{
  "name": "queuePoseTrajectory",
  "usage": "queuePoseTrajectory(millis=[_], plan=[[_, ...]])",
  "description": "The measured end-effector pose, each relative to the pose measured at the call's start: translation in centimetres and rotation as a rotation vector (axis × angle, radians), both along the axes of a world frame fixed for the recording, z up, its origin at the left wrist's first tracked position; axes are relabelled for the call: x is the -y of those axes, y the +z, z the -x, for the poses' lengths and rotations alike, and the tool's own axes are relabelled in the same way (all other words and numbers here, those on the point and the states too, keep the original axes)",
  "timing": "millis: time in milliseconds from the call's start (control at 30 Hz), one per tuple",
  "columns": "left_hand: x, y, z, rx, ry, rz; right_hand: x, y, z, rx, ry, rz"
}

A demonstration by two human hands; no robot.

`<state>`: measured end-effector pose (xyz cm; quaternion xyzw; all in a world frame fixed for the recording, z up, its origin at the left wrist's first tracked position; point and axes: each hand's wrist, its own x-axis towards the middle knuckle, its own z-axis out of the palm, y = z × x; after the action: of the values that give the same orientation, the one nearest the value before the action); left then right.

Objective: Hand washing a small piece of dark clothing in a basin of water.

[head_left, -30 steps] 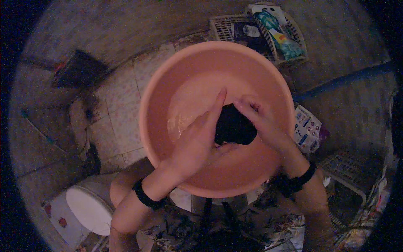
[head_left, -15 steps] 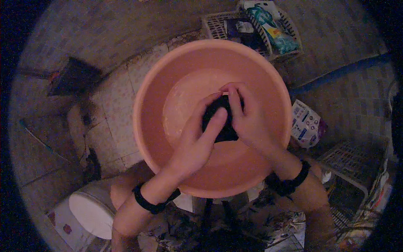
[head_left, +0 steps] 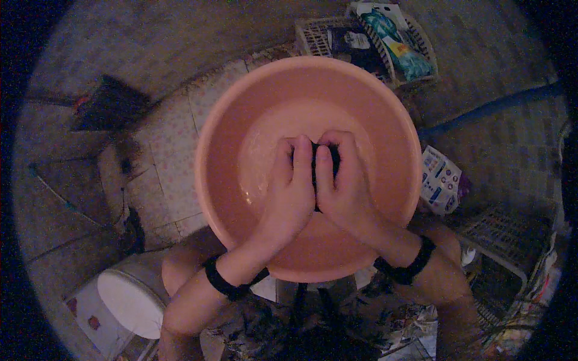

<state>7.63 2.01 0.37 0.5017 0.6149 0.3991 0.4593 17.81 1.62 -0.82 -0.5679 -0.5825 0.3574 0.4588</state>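
A large peach-pink basin (head_left: 232, 96) lies below my hands, with a shiny, wet-looking bottom. Over its middle, a dark cloth (head_left: 315, 180) is bunched up and mostly hidden by my fingers. My left hand (head_left: 293, 186) grips its left side, thumb on top and fingers curled. On the other side, my right hand (head_left: 342, 183) holds it the same way. Both thumbs run side by side, pointing away from me, and the hands almost touch. What kind of cloth item it is I cannot make out. Each wrist wears a black band.
Beyond the basin stands a white plastic basket (head_left: 430, 75) with teal and yellow packages. A white printed bag (head_left: 441, 180) leans at the right, near a grey crate (head_left: 509, 225) and a blue pipe (head_left: 494, 108). At left are a dark broom head (head_left: 111, 105) and a round white lid (head_left: 129, 304).
My left hand has turned so its thumb lies alongside the right one. My right thumb has come over the cloth, both hands have closed together, and less of the cloth shows.
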Motion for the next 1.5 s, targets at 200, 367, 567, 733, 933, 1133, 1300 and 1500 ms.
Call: queuePoseTrajectory(millis=[200,367,567,733,933,1133,1300,1500], plan=[[0.0,-1.2,1.0,-0.149,-0.176,0.096,-0.4,-0.5,0.5,0.043,-0.036,0.115],[0.2,-2.2,0.7,-0.085,-0.073,-0.091,-0.7,-1.1,0.5,0.076,-0.037,0.187],[0.3,-1.2,0.5,-0.101,-0.121,-0.081,-0.6,-0.8,-0.1,0.058,-0.016,0.119],[0.5,-0.3,0.2,-0.069,-0.144,-0.068,-0.2,-0.6,-0.6,0.104,-0.013,0.056],[0.8,0.2,-0.2,0.003,-0.072,-0.006,0.0,-0.8,-0.5,0.036,-0.034,0.117],[1.4,-1.1,0.2,0.012,-0.042,0.057,-0.2,-1.7,-0.7,0.187,0.012,0.171],[1.4,-2.7,-0.3,-0.004,-0.079,-0.02,-0.2,-1.9,-1.6,0.265,0.016,0.161],[1.0,-1.8,-1.7,0.058,-0.02,0.094,0.0,-4.0,-3.0,0.229,-0.018,0.179]])
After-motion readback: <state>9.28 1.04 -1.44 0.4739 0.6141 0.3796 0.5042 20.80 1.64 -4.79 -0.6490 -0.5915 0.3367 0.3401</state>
